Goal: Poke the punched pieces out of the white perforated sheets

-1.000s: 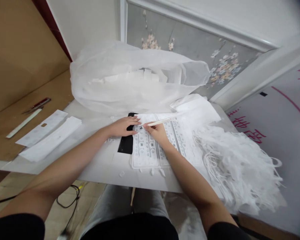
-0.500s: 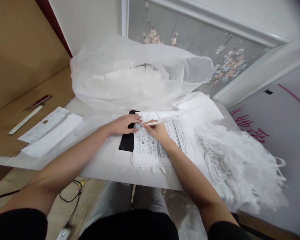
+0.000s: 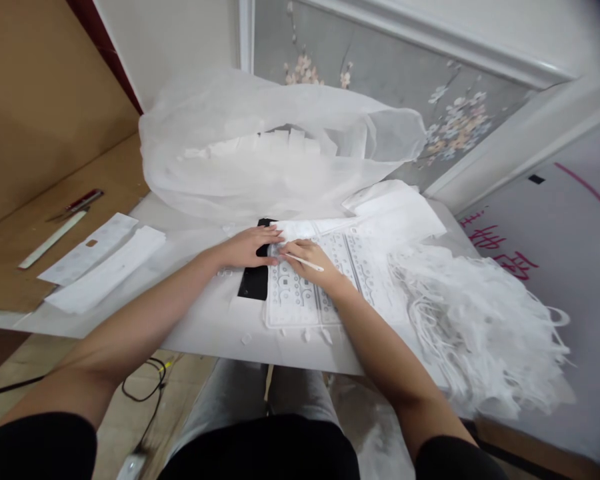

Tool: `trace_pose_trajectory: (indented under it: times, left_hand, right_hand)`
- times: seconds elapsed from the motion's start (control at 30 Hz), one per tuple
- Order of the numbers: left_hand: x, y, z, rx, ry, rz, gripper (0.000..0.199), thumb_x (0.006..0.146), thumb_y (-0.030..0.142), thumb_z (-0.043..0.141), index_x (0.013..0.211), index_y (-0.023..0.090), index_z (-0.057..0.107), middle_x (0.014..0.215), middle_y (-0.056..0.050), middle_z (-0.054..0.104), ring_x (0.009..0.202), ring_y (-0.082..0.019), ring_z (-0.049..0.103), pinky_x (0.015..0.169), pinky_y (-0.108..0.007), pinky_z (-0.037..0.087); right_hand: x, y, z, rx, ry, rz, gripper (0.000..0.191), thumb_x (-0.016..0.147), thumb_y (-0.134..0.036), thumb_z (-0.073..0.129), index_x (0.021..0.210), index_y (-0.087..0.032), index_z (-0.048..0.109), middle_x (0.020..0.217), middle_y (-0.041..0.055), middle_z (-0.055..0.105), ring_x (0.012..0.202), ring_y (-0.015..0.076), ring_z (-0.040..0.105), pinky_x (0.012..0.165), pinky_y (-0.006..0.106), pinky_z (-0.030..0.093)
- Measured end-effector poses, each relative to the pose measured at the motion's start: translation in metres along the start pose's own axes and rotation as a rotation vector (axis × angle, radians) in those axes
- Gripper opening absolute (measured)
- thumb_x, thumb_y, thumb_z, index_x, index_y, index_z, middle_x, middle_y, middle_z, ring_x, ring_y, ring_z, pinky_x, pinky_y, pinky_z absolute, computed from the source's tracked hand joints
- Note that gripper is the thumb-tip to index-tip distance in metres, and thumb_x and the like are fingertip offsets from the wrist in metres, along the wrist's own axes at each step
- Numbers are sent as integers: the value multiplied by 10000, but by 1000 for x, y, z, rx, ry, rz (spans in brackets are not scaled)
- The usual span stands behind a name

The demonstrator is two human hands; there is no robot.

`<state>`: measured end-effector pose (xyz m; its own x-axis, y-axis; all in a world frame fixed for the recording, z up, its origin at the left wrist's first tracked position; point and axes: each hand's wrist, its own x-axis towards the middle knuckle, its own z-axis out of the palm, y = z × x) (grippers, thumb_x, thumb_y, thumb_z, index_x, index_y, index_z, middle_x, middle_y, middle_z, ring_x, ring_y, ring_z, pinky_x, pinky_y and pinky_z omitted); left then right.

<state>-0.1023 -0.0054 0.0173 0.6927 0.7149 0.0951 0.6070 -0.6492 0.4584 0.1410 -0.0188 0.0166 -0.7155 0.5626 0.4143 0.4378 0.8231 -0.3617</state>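
A slim white tool (image 3: 306,263) is pinched now in the curled right hand (image 3: 317,253), its tip lost among the fingers. Toward the middle of the surface's front edge, the printed sheet (image 3: 293,307) is partly covered by both hands, its fine markings blurred. The left hand (image 3: 247,247) is spread loosely, nothing grasped, and the black board (image 3: 253,284) is partly hidden by it.

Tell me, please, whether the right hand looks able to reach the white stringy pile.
Probably yes: nothing tall appears to stand between the right hand and the white stringy pile across the patterned sheet, though that hand grips a slim white tool.
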Motion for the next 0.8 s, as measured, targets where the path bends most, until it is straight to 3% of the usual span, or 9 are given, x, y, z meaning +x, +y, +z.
trace_pose_trajectory:
  times: [0.13, 0.5, 0.63, 0.73, 0.8]
  left_hand:
    - [1, -1, 1, -8, -3, -17, 763, 882, 697, 570, 1483, 235, 486, 1588, -64, 399, 1521, -248, 266, 1238, -392, 226]
    - [5, -4, 3, -83, -10, -52, 870, 805, 711, 654, 1504, 232, 455, 1587, -90, 399, 1522, -284, 257, 1237, -417, 231]
    - [5, -2, 1, -61, -27, -65, 890, 810, 705, 648, 1523, 220, 425, 1598, -90, 377, 1526, -290, 243, 1242, -425, 212]
    - [5, 2, -2, -33, -54, -84, 903, 823, 706, 625, 1542, 211, 393, 1614, -84, 344, 1535, -288, 213, 1246, -417, 198]
    - [3, 5, -5, -31, -57, -87, 907, 821, 713, 619, 1547, 223, 384, 1624, -76, 323, 1538, -286, 205, 1244, -411, 204]
  right_hand:
    - [4, -1, 2, -150, 2, -1, 314, 1047, -372, 433, 933, -190, 661, 889, 78, 720, 889, 195, 654, 866, 326, 454]
    - [4, -6, 7, -271, 5, 45, 204, 1007, -241, 486, 1020, -198, 685, 872, 57, 748, 848, 192, 657, 867, 316, 396]
    - [5, 5, 1, -225, 204, 251, 286, 1012, -254, 413, 1054, -192, 689, 853, 66, 736, 784, 201, 649, 830, 325, 423]
    - [-1, 14, -13, -13, 383, 444, 354, 1023, -392, 401, 994, -189, 690, 872, 60, 724, 766, 191, 653, 751, 299, 453]
    - [-11, 17, -22, 169, 410, 540, 395, 993, -486, 449, 948, -182, 697, 820, 40, 712, 724, 180, 646, 676, 279, 457]
